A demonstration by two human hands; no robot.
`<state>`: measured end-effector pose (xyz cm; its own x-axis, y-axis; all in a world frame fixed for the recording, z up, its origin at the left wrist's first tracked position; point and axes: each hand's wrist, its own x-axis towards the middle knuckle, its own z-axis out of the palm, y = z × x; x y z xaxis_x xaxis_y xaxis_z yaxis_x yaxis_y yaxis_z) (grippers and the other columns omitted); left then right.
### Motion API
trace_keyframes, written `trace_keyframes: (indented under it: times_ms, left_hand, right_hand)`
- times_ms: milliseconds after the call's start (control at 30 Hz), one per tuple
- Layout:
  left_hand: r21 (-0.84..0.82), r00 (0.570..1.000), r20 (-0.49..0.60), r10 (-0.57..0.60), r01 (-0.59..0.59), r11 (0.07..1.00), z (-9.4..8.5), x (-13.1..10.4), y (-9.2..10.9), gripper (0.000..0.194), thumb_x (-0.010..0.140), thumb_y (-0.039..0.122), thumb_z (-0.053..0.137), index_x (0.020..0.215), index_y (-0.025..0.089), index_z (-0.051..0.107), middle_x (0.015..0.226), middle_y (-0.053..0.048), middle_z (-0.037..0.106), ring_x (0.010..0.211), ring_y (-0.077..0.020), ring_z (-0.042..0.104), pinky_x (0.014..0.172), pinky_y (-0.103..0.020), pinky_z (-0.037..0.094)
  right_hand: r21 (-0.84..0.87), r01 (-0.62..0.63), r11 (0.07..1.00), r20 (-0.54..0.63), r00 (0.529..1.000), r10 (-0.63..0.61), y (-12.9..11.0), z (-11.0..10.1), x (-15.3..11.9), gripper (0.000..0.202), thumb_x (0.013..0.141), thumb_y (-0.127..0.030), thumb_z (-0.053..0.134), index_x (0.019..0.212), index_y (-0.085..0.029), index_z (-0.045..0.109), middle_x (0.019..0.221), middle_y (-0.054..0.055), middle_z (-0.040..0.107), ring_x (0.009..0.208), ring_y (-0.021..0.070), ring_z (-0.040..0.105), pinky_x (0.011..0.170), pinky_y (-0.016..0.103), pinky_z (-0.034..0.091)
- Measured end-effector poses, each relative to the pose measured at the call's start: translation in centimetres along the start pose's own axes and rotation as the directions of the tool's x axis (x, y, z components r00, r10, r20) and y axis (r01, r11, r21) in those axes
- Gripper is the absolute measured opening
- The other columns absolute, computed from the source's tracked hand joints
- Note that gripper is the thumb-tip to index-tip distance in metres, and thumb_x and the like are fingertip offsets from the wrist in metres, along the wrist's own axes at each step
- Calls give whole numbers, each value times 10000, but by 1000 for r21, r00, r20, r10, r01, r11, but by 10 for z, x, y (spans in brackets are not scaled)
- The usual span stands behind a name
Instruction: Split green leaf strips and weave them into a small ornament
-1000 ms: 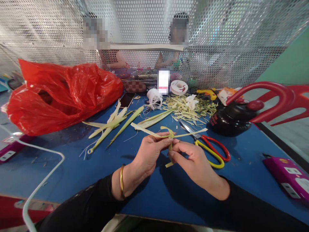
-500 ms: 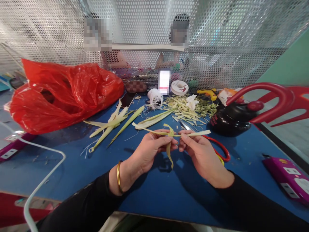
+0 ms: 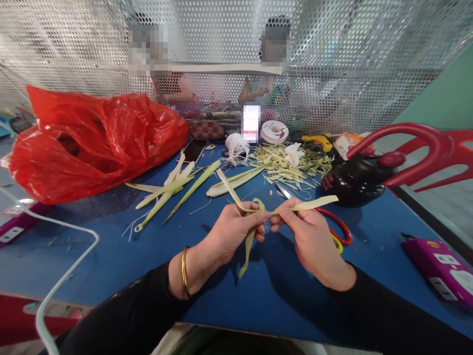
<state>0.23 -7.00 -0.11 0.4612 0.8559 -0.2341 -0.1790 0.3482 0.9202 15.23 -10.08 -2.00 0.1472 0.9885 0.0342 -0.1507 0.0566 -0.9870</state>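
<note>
My left hand [image 3: 234, 229] pinches crossed pale-green leaf strips [image 3: 248, 245] at the point where they meet, thumb on top. One end sticks up to the left and another hangs below the fingers. My right hand [image 3: 312, 239] is closed on the strip's right part, whose free end passes out over the hand. The crossing itself is partly hidden by fingers. Beyond the hands lie a long folded leaf [image 3: 236, 181] and a bundle of leaf pieces [image 3: 170, 187]. Scissors with red and yellow handles [image 3: 345, 231] are partly covered by my right hand.
A red plastic bag [image 3: 99, 143] fills the left back, near a phone [image 3: 195, 150]. White thread [image 3: 237, 148], a ribbon spool [image 3: 274, 132] and leaf scraps [image 3: 284, 165] lie at the back. A black teapot [image 3: 354, 180] and a purple power strip [image 3: 439, 268] stand right; a white cable [image 3: 70, 266] crosses the left.
The left strip end has swung up, and the hanging end now points down to the left. More of the strip extends past my right hand. Both hands stay close together.
</note>
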Motion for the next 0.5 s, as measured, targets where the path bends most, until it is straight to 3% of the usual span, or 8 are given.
trace_keyframes:
  times_ms: [167, 300, 400, 467, 500]
  left_hand:
    - [-56, 1000, -13, -8, 7, 998, 0, 0, 0, 226, 682, 273, 759, 631, 143, 581, 486, 35, 536, 433, -83, 516, 527, -231, 467]
    - [-82, 999, -31, -43, 40, 996, -4, 1, 2, 213, 688, 278, 771, 706, 119, 631, 581, -13, 621, 504, -110, 597, 539, -215, 482]
    - [-96, 995, -53, -88, 82, 992, -8, 2, 4, 180, 727, 258, 730, 803, 110, 663, 675, -48, 675, 537, -120, 632, 539, -206, 492]
    - [-93, 995, -42, -94, 90, 992, -9, 2, 5, 154, 745, 235, 699, 821, 103, 673, 686, -54, 683, 533, -122, 638, 551, -211, 505]
    - [-88, 995, -27, -97, 94, 992, -9, 2, 6, 151, 751, 232, 688, 822, 99, 680, 690, -58, 686, 532, -123, 640, 559, -217, 512]
  right_hand:
    - [37, -8, 999, -1, 1000, 8, -5, 2, 0, 219, 796, -351, 678, 685, -182, 592, 627, -13, 616, 572, 130, 594, 616, 281, 509]
    - [-55, -45, 997, 21, 999, 46, -9, -5, 6, 243, 764, -382, 709, 678, -172, 622, 636, 5, 629, 611, 148, 606, 654, 301, 504]
    - [-64, -4, 998, -188, 982, -8, -13, -16, 16, 235, 721, -398, 740, 787, -186, 663, 758, 27, 670, 714, 175, 633, 719, 329, 502]
    - [-129, 102, 986, -368, 919, -143, -17, -24, 22, 260, 719, -393, 741, 893, -212, 670, 883, 43, 682, 827, 198, 640, 768, 341, 494]
    - [-212, 147, 966, -405, 886, -224, -19, -27, 23, 252, 736, -394, 727, 912, -222, 672, 921, 48, 681, 874, 208, 635, 789, 344, 487]
